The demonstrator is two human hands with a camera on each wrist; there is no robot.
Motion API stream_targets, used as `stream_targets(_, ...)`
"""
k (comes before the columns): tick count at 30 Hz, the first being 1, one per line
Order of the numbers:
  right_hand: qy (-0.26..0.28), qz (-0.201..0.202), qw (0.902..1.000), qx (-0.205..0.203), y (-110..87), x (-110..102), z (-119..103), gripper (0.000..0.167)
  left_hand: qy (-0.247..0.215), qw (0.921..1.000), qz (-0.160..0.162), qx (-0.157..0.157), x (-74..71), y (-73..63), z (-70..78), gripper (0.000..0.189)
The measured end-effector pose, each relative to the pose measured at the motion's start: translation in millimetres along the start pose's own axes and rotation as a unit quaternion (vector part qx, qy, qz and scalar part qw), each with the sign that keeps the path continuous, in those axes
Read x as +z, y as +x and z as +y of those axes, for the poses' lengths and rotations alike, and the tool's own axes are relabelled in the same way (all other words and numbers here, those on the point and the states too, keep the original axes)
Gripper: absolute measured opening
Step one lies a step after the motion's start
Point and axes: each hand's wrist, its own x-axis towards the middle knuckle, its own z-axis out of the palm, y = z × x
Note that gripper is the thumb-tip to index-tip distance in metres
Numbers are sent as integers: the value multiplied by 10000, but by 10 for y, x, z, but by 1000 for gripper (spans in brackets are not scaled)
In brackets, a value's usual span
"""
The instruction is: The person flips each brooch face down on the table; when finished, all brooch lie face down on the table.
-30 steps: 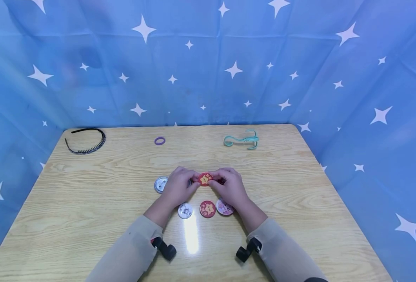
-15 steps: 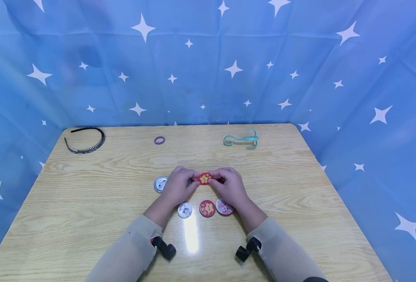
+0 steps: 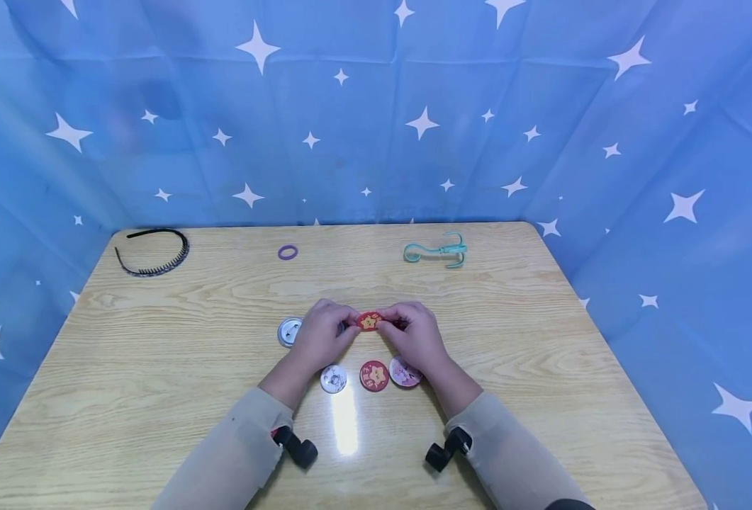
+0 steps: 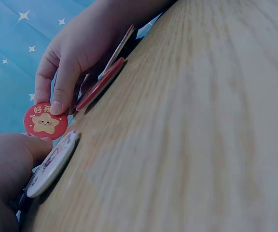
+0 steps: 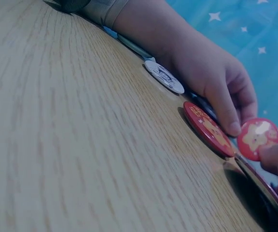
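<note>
A round red pin badge (image 3: 368,321) with a yellow smiling star is held up between both hands above the table. My left hand (image 3: 320,336) pinches its left edge, thumb toward me. At the opposite edge, my right hand (image 3: 416,336) pinches it with thumb and index finger. The left wrist view shows the badge's star face (image 4: 45,122) with characters above the star. Nearer me lie a white badge (image 3: 334,379), a second red star badge (image 3: 374,376) and a pink badge (image 3: 405,372) partly under the right wrist. A face-down badge (image 3: 289,331) shows its silver pin back beside the left hand.
Along the far side of the wooden table (image 3: 159,368) lie a black toothed headband (image 3: 170,266), a purple ring (image 3: 288,252) and a turquoise hooked piece (image 3: 442,250). A blue curtain (image 3: 363,106) with white stars hangs behind.
The held red badge has tipped slightly, so its face looks flatter in the head view. Both hands stay almost in place, and the badges on the table have not moved.
</note>
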Motion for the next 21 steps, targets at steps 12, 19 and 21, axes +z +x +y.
stream_targets(12,75,16,9999,107,-6,8,-4,13,-53,9999,73,89,-19,-1,21,9)
stream_targets(19,39,72,10000,2,-2,14,-3,13,-37,9999,73,139,-11,-4,7,8)
stream_targets(21,43,78,10000,-22,-1,12,-4,14,-56,9998,88,155,-14,-3,6,8)
